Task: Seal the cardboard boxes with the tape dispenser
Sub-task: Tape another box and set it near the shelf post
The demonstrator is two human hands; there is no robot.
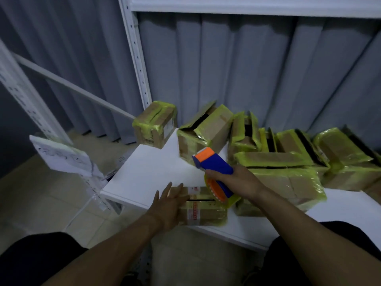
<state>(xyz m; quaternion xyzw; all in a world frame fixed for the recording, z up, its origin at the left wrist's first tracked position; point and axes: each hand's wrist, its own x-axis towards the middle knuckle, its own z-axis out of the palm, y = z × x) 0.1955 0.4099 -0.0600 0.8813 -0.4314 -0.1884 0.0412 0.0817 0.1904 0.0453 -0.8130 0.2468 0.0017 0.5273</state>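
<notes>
The small cardboard box (206, 211) lies at the shelf's (154, 168) near edge, a dark gap along its top seam. The left hand (169, 205) rests flat on it, fingers (168, 188) spread. The right hand (237, 182) grips the tape dispenser (214, 162) above the box's right end. Taping looks about to start: the next move is to press the tape down and draw it along the seam.

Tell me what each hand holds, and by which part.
The right hand grips the tape dispenser round its blue body. The left hand, open, holds nothing.

bare shelf (152, 172) left of box pile (288, 162)
</notes>
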